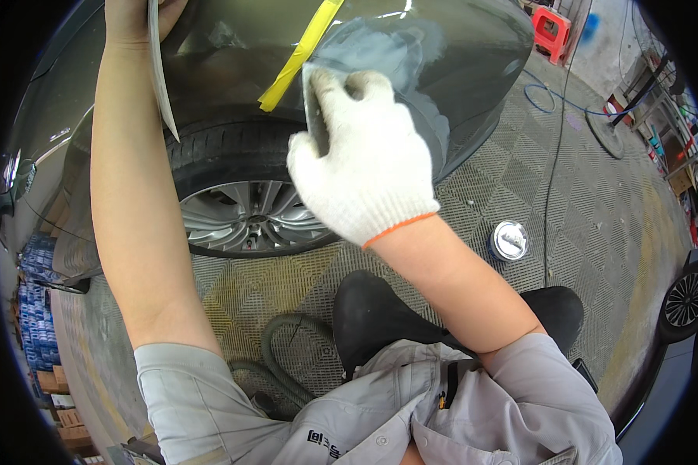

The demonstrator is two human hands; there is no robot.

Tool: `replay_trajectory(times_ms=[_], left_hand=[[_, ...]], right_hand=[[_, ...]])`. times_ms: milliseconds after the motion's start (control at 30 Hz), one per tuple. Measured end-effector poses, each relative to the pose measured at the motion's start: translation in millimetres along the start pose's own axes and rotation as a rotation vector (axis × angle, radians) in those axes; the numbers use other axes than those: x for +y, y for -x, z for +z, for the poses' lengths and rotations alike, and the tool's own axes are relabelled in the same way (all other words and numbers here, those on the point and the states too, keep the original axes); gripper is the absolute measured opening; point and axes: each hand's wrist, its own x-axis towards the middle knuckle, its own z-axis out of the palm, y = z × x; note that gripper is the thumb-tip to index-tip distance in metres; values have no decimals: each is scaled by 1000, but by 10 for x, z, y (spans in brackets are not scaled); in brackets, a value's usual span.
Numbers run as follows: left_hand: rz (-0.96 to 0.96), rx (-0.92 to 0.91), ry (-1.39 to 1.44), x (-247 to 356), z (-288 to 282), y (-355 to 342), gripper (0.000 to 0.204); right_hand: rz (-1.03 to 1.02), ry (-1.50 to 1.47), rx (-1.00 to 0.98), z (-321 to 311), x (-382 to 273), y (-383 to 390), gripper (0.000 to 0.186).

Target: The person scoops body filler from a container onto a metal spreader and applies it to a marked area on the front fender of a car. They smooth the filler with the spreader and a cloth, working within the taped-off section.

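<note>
My right hand [368,151], in a white knit glove with an orange cuff edge, grips a flat grey filler spreader [312,116]. It is over the dark car bumper [481,54], just right of a strip of yellow masking tape [301,58]. Pale grey body filler [388,48] is smeared on the paint beyond and beside the glove. My bare left hand [136,22] is at the top left, partly cut off by the picture's edge. A thin pale board [160,74], seen almost edge-on, is held in it.
Below the bumper is the car's tyre with a silver wheel [252,217]. A round tin [509,241] stands on the grated floor, right of my arm. A grey hose [275,356] curls near my knees. A red stool [551,35] and a blue air hose [539,97] are at the far right.
</note>
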Motion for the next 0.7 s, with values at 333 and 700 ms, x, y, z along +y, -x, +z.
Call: replay_trajectory(times_ms=[333,700], left_hand=[[17,-8,22,19,-17,4,29],[46,-46,-6,-2,-27,8,27]], right_hand=[[-77,-42,177,-153,184,-52,49],[-3,-65,70,-185,207,-218,64]])
